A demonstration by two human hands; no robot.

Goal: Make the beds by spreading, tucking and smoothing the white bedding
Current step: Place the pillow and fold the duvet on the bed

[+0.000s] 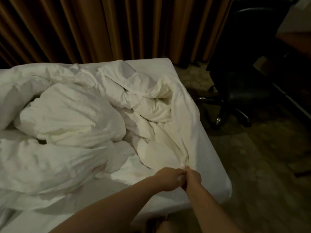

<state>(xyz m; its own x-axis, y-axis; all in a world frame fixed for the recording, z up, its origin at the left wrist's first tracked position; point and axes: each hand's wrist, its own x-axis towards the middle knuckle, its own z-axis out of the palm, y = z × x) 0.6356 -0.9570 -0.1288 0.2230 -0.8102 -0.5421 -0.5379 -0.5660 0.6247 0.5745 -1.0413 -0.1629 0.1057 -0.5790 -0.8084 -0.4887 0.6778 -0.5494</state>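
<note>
Lying in a crumpled heap, the white duvet (70,115) covers the bed from 9 o'clock to the middle of the view, with a brown curtain (50,31) behind it at 11 o'clock. One long fold of the duvet runs down toward 5 o'clock. There the left hand (168,179) and the right hand (193,178) are together, touching each other. Both pinch the same gathered end of this fold, which looks like a corner. Beside them the fitted sheet (213,165) lies flat along the right edge of the mattress. I judge the duvet to be soft, puffy and light but bulky, so it will drag and twist rather than move as one piece. The cover cloth is thin, so a small pinch may slip. A fuller grip on the corner seems safer, with the hands then going apart along the edge. At 2 o'clock a black office chair (244,68) stands on the floor.
</note>
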